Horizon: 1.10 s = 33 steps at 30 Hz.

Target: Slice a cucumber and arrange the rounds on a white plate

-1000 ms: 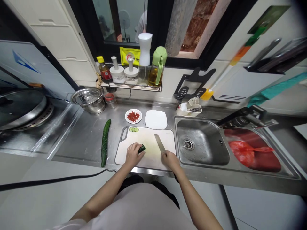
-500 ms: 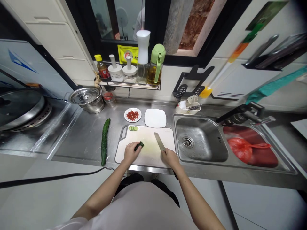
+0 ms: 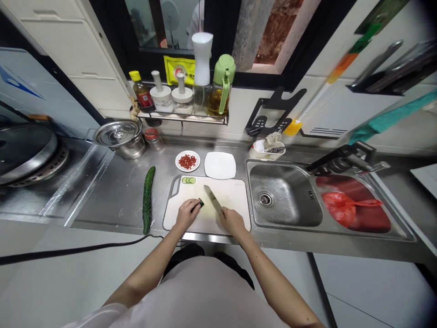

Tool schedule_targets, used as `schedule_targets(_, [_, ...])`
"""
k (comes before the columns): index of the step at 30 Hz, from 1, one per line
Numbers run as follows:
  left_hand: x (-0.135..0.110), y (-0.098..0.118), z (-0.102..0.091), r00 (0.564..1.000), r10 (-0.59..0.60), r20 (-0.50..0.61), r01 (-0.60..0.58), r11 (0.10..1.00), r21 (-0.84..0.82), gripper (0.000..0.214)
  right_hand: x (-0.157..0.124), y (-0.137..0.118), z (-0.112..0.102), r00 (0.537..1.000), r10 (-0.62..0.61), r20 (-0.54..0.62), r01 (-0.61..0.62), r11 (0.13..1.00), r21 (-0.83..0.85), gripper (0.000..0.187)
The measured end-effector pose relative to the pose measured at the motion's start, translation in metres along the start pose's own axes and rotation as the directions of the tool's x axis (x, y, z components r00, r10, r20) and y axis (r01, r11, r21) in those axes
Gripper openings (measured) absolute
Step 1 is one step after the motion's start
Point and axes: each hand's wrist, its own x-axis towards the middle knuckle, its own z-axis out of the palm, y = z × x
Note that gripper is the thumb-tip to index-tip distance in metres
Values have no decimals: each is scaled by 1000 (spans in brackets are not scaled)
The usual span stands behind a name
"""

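Observation:
My left hand (image 3: 187,214) is closed on a short dark-green cucumber piece (image 3: 201,203), partly hidden by the fingers, over the white cutting board (image 3: 235,196). In my right hand (image 3: 233,220) is the handle of a knife (image 3: 213,199). Its blade points up and left, a little to the right of the piece. A few cucumber slices (image 3: 189,181) lie at the board's upper left. A whole cucumber (image 3: 148,200) rests on the steel counter left of the board.
Behind the board stand a plate of chopped red bits (image 3: 187,161) and a white square plate (image 3: 220,165). The sink (image 3: 287,196) lies to the right, with a red bag (image 3: 341,209) in its second basin. A lidded pot (image 3: 121,139) and a condiment shelf (image 3: 184,117) are at the back.
My right hand has brought the knife leftward, closer to the cucumber piece. My left hand keeps its hold on the piece with little movement. The camera view has shifted slightly.

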Motion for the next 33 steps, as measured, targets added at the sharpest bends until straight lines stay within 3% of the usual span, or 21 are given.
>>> schedule_targets(13, [-2,-4,4,1000,22,-12,-22,1000,10,24,1,-25,-3,996,-85,36,86,996,-12,32])
schedule_targets(33, [-3,-7,5,1000,13,15,-14,1000,24,26,3,-29,-2,996,-86,28,87,996,-12,31])
